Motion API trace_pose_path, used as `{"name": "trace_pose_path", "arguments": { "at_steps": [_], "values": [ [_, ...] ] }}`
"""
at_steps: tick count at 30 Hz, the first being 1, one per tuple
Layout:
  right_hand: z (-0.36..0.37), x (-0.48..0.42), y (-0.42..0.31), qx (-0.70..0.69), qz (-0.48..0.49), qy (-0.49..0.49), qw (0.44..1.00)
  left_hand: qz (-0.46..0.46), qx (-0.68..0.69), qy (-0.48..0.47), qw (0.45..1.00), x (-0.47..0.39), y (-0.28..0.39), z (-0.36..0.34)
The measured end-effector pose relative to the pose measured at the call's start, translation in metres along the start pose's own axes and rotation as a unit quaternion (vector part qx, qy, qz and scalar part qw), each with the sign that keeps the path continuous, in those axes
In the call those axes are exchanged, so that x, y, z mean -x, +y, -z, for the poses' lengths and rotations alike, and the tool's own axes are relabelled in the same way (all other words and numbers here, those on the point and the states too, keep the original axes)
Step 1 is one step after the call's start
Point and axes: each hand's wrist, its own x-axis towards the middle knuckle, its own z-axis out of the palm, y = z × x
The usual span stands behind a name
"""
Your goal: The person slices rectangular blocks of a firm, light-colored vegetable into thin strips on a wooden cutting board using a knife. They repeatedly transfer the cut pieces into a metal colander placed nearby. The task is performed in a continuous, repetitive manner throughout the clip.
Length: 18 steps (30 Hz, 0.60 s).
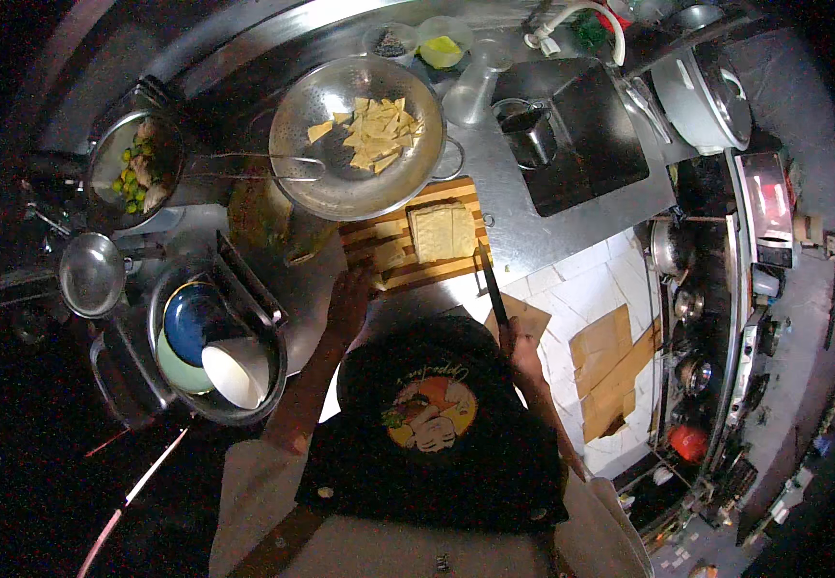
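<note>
A striped wooden cutting board [383, 246] lies on the steel counter, with a stack of pale, flat square sheets [440, 233] on it, a cut line showing down the stack. My right hand [521, 347] grips a knife [493, 289]; its blade reaches up to the lower right corner of the stack. At the board's lower left edge is my left hand [355, 289], in shadow, its fingers hard to make out. Just beyond the board, a large perforated metal colander [302, 123] holds a heap of cut yellowish pieces [381, 134]. Metal tongs [302, 167] rest over its left rim.
A sink [591, 137] with a metal pot [529, 137] is at the upper right. Two small bowls [446, 45] stand behind the colander. To the left are a pan of food [136, 170], a small metal bowl [92, 274] and a tub with dishes [280, 383]. Cardboard [602, 361] lies on the floor.
</note>
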Motion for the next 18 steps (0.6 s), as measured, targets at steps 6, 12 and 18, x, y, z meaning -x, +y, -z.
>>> {"name": "trace_pose_path", "arguments": {
  "at_steps": [6,12,18],
  "values": [
    [0.014,0.012,-0.042,0.112,0.088,-0.02,0.99,0.112,0.226,-0.054,0.966,-0.006,-0.031,-0.054],
    [0.008,0.018,-0.031,0.141,0.178,0.024,0.974,0.004,0.075,0.021,0.997,-0.015,0.018,0.03],
    [0.011,0.029,-0.038,0.13,0.107,-0.009,0.986,-0.019,0.174,0.073,0.982,0.0,-0.011,-0.01]
  ]
}}
